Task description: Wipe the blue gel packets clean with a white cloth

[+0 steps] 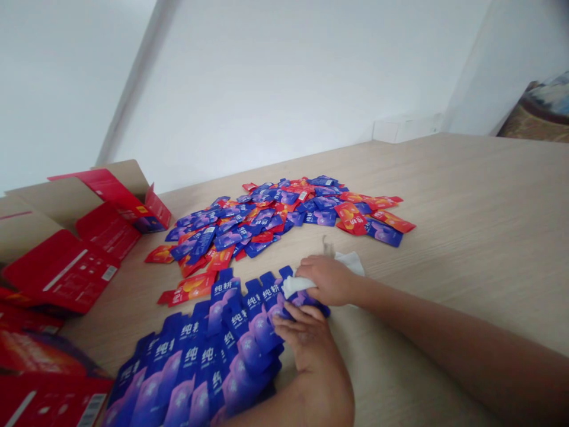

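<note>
My right hand closes on a crumpled white tissue, and a further white part of it lies by the wrist. The hand sits at the far end of a long overlapping row of blue sachets with white Chinese lettering. My left hand grips the side of that row, with its fingers curled over several sachets. Beyond both hands lies a loose heap of mixed blue and red sachets. A few red sachets lie between the heap and the row.
Open red-and-tan cardboard cartons stand at the left edge of the light wood-grain table. More red printed card fills the lower left corner. White walls rise behind, and a patterned cushion shows at upper right.
</note>
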Tool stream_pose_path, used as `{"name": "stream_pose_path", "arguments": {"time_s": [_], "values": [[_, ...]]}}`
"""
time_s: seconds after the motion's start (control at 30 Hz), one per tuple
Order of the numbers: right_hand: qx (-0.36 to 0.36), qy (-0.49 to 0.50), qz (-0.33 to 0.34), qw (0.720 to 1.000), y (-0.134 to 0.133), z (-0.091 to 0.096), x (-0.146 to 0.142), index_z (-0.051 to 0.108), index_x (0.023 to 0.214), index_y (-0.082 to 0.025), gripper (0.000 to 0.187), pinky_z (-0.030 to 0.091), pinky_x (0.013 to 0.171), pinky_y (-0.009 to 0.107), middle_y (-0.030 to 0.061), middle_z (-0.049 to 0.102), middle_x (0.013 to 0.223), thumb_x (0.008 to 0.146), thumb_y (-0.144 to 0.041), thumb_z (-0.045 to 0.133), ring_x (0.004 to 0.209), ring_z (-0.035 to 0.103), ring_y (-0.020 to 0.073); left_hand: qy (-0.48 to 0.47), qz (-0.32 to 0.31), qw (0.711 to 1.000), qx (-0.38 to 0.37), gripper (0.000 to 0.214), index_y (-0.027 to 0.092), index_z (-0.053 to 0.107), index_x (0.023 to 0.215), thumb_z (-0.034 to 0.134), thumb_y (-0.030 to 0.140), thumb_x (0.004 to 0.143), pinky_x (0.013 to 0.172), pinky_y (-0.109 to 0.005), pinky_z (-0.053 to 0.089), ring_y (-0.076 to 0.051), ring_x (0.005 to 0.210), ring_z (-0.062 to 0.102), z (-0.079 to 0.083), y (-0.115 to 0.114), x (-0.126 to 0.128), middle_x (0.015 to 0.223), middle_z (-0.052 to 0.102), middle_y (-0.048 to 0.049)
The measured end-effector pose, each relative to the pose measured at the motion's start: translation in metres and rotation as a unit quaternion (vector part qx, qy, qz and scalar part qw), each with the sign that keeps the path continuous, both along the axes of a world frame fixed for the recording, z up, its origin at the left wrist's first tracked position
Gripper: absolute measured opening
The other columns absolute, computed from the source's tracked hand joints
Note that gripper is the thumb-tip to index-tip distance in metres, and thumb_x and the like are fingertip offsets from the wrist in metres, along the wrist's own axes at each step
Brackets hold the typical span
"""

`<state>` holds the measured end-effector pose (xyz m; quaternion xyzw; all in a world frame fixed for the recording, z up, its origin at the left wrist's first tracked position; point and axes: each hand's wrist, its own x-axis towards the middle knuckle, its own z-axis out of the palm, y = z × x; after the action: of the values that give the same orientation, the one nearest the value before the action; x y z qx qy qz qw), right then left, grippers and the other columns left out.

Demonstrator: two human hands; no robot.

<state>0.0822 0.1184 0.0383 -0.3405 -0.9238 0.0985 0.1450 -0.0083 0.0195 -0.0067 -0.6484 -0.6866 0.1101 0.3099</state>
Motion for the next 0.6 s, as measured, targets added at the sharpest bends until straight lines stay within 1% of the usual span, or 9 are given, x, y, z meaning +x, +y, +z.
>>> {"name": "stream_pose_path", "arguments": {"time_s": [0.1, 0.17, 0.27, 0.33, 0.4, 0.47, 0.6], "values": [[0.010, 0.008, -0.033, 0.999, 0.006, -0.003, 0.004, 0.060, 0.099, -0.014, 0.029, 0.037, 0.081, 0.033, 0.0092, 0.059, 0.095, 0.071, -0.022, 0.057, 0.091, 0.051, 0.0221, -0.003, 0.001, 1.000, -0.002, 0.039, 0.012, 0.068, 0.097, 0.040, -0.005, 0.077, 0.070, -0.050, 0.054, -0.036, 0.089, 0.064, 0.002, -0.001, -0.001, 0.108, 0.065, -0.0204], [0.018, 0.022, -0.030, 0.999, 0.005, -0.001, 0.005, 0.060, 0.100, -0.014, 0.030, 0.037, 0.081, 0.032, 0.0091, 0.058, 0.094, 0.071, -0.022, 0.057, 0.090, 0.051, 0.0220, -0.009, 0.002, 1.000, -0.003, 0.039, 0.011, 0.068, 0.097, 0.039, -0.005, 0.077, 0.070, -0.050, 0.054, -0.036, 0.090, 0.064, 0.002, 0.000, 0.000, 0.108, 0.065, -0.0207], [0.016, 0.039, 0.010, 0.999, -0.001, 0.005, 0.002, 0.060, 0.099, -0.014, 0.029, 0.037, 0.079, 0.032, 0.0084, 0.058, 0.092, 0.072, -0.024, 0.056, 0.087, 0.051, 0.0212, -0.029, 0.007, 0.999, -0.012, 0.039, 0.010, 0.068, 0.097, 0.039, -0.006, 0.076, 0.072, -0.053, 0.053, -0.038, 0.091, 0.063, 0.002, 0.001, 0.001, 0.108, 0.065, -0.0219], [-0.001, 0.030, 0.058, 0.998, -0.005, 0.008, -0.001, 0.061, 0.093, -0.014, 0.024, 0.037, 0.077, 0.031, 0.0076, 0.058, 0.089, 0.073, -0.024, 0.056, 0.084, 0.051, 0.0204, -0.052, 0.010, 0.998, -0.030, 0.040, 0.010, 0.068, 0.098, 0.039, -0.006, 0.076, 0.071, -0.055, 0.052, -0.039, 0.091, 0.062, 0.002, 0.001, 0.001, 0.105, 0.066, -0.0224], [-0.015, 0.015, 0.082, 0.996, -0.006, 0.008, -0.002, 0.061, 0.089, -0.014, 0.020, 0.037, 0.077, 0.031, 0.0076, 0.058, 0.087, 0.073, -0.024, 0.056, 0.083, 0.051, 0.0201, -0.065, 0.005, 0.997, -0.040, 0.040, 0.009, 0.067, 0.100, 0.038, -0.006, 0.077, 0.071, -0.056, 0.052, -0.039, 0.092, 0.062, 0.002, 0.001, 0.000, 0.104, 0.066, -0.0227], [-0.016, 0.010, 0.061, 0.998, -0.003, 0.006, -0.001, 0.061, 0.092, -0.014, 0.022, 0.037, 0.079, 0.031, 0.0083, 0.058, 0.090, 0.073, -0.023, 0.056, 0.086, 0.051, 0.0205, -0.057, 0.000, 0.998, -0.032, 0.040, 0.010, 0.067, 0.100, 0.038, -0.006, 0.077, 0.071, -0.054, 0.053, -0.038, 0.092, 0.062, 0.002, 0.001, -0.001, 0.107, 0.065, -0.0227], [-0.002, 0.001, -0.008, 1.000, 0.008, -0.001, 0.005, 0.060, 0.099, -0.014, 0.028, 0.036, 0.082, 0.032, 0.0091, 0.058, 0.094, 0.073, -0.021, 0.056, 0.092, 0.051, 0.0217, -0.028, 0.004, 1.000, -0.014, 0.040, 0.011, 0.068, 0.099, 0.039, -0.006, 0.077, 0.070, -0.050, 0.054, -0.036, 0.090, 0.064, 0.002, 0.001, -0.002, 0.109, 0.064, -0.0212]]}}
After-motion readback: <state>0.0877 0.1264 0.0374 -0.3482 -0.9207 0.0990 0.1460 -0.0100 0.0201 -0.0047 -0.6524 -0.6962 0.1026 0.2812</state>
